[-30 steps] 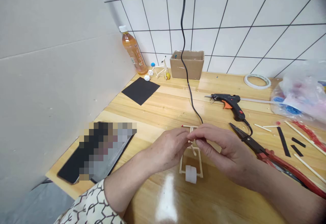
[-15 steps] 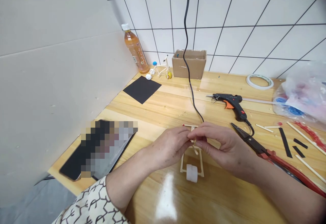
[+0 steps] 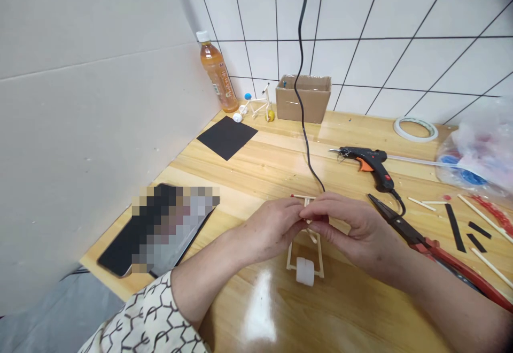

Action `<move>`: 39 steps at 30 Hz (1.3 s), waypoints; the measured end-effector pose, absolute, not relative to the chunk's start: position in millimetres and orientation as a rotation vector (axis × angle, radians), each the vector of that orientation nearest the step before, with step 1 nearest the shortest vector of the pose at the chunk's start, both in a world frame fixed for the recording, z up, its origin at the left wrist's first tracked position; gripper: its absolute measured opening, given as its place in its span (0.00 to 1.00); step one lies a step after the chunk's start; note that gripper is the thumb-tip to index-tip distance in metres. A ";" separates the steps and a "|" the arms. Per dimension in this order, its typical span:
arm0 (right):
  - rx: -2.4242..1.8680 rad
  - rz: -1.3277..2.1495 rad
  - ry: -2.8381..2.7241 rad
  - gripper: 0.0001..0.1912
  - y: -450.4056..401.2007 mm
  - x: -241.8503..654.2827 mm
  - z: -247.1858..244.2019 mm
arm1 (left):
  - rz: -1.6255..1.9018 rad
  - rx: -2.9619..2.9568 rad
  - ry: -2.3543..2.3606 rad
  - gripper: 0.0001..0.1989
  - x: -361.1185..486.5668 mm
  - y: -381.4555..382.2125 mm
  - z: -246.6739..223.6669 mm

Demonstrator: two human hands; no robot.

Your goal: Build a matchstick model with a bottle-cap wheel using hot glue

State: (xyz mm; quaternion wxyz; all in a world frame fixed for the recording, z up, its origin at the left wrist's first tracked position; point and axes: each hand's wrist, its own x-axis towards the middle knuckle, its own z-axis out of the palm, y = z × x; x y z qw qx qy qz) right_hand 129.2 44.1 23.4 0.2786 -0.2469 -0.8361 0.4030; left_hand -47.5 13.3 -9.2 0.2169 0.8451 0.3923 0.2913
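Note:
My left hand (image 3: 272, 230) and my right hand (image 3: 344, 230) meet above the wooden table, their fingers pinched together on the top of a small matchstick frame (image 3: 289, 256). A red-tipped matchstick (image 3: 300, 196) sticks out to the left at the top of the frame. A white cylindrical wheel (image 3: 305, 271) sits at the frame's near end, resting on the table. My fingers hide the joint they are holding. Just right of my right hand lie red-handled pliers (image 3: 417, 240).
A black glue gun (image 3: 366, 163) and its cord lie beyond the hands. A phone (image 3: 160, 230), partly blurred, lies to the left. Farther back are black paper, a bottle, a small stick model, a cardboard box, tape, a plastic bag and loose sticks.
The whole scene has slid slightly right in view as the head camera turned. Both hands keep the same pinch on the frame, with no visible change in the hold.

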 end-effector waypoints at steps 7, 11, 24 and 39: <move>-0.724 1.074 -2.315 0.08 43.7 131.8 22.4 | 0.655 2.283 1.145 0.09 -47.9 15.4 -8.3; -0.734 1.030 -2.342 0.08 44.3 133.1 20.7 | 0.560 2.228 1.243 0.10 -54.1 17.3 2.4; -0.751 0.917 -2.387 0.09 45.0 139.2 13.3 | 0.540 2.122 1.320 0.07 -59.6 15.6 -3.4; -0.949 0.892 -2.300 0.07 42.6 143.3 7.0 | 0.492 2.023 1.278 0.16 -55.8 14.4 -3.8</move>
